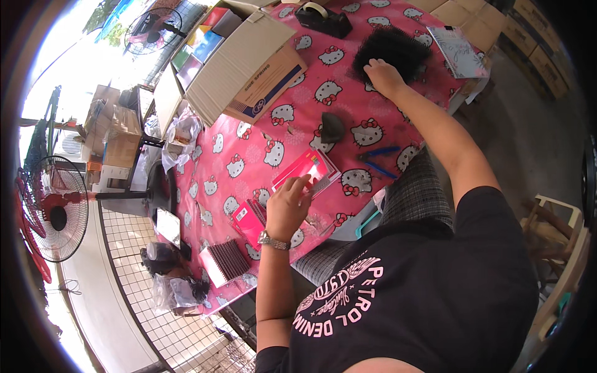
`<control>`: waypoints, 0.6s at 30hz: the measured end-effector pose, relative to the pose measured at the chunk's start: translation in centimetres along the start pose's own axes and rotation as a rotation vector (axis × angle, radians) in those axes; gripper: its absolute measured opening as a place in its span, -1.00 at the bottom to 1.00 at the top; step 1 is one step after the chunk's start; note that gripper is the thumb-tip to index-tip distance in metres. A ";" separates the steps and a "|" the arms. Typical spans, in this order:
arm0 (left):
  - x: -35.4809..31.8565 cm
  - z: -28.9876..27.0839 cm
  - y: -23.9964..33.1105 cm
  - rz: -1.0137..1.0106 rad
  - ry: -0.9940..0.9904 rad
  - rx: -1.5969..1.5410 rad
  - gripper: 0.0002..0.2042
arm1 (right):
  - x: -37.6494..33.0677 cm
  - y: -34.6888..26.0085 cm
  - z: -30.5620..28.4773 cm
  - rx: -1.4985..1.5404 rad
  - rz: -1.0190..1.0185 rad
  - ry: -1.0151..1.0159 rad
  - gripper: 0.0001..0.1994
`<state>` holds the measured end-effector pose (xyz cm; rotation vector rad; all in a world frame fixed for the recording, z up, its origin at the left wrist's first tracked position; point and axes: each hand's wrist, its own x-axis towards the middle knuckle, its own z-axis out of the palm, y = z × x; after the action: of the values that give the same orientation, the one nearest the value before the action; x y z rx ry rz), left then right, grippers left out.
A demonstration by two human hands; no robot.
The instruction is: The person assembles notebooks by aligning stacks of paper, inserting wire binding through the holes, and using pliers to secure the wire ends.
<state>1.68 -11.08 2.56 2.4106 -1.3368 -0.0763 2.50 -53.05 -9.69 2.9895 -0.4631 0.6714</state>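
My right hand (384, 76) reaches far across the table, its fingers bent into the left edge of a bristly black heap (404, 53) that looks like loose binding coils. Which strand the fingertips pinch is too small to make out. My left hand (289, 204), with a metal watch on the wrist, rests its slightly spread fingers on the near edge of a shiny pink notebook (320, 166). Left of that hand lies a pink spiral-bound notebook (247, 221). Beyond it stands a stack of spiral-bound notebooks (225, 263). Blue-handled pliers (380, 160) lie right of the pink notebook.
A dark grey lump (333, 128) sits mid-table on the pink patterned cloth (261, 133). At the back are an open cardboard box (249, 71) with colourful contents, a black tape dispenser (323, 20) and a floral notebook (457, 53). A standing fan (57, 216) is left.
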 end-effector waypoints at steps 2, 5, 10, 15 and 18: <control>0.2 -1.6 -0.2 -0.044 0.018 -0.055 -0.75 | 0.2 -0.6 -1.0 -0.014 -0.023 0.049 -0.87; 1.0 -2.9 -0.3 -0.065 0.058 0.058 -0.77 | 0.8 -3.1 -4.0 0.067 -0.006 0.164 -0.84; 0.8 -0.8 -0.9 -0.052 0.190 0.241 -0.79 | -1.7 -10.9 -10.6 0.679 0.042 -0.007 -0.68; 0.4 1.3 0.0 -0.063 0.365 0.229 -0.88 | -9.4 -15.3 -12.4 1.165 0.091 -0.064 -0.68; -0.2 2.0 0.1 -0.035 0.517 0.328 -0.88 | -10.7 -15.7 -12.6 1.232 0.080 -0.093 -0.73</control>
<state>1.05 -11.52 0.71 2.4627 -1.1252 0.7582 -7.27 -33.71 -2.43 4.1565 -0.1750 1.1482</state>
